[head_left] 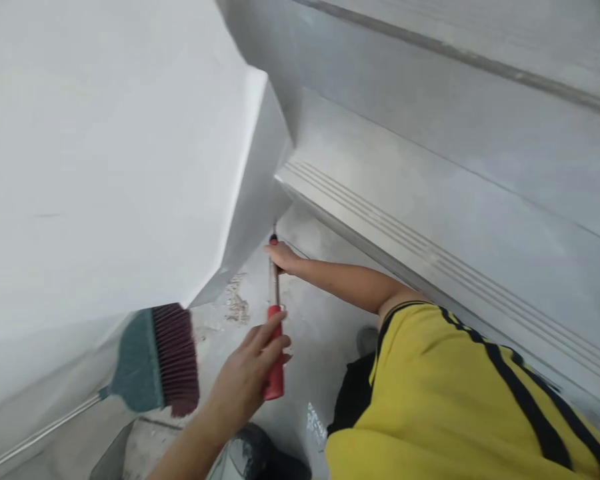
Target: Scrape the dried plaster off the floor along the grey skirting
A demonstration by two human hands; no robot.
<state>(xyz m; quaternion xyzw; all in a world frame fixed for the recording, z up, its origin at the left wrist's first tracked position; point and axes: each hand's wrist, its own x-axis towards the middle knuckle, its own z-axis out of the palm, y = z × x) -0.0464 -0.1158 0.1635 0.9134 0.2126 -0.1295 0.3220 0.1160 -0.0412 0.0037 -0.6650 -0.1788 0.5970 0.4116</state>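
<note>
My left hand (250, 373) is closed around the red grip of a thin metal handle (275, 287) that stands nearly upright. My right hand (281, 257), reaching out from a yellow sleeve (430, 373), grips the same handle near its red and black top end. What the handle is fixed to below is hidden. A broom with a teal head and maroon bristles (157, 360) hangs just left of my left hand, and neither hand touches it. Its metal shaft runs down to the lower left.
A small heap of pale debris (237, 303) lies on the grey floor against the white slanted wall (105, 167). Grey steps with grooved edges (430, 253) rise on the right. A dark shoe (253, 457) and a grey pan-like edge (113, 457) show at the bottom.
</note>
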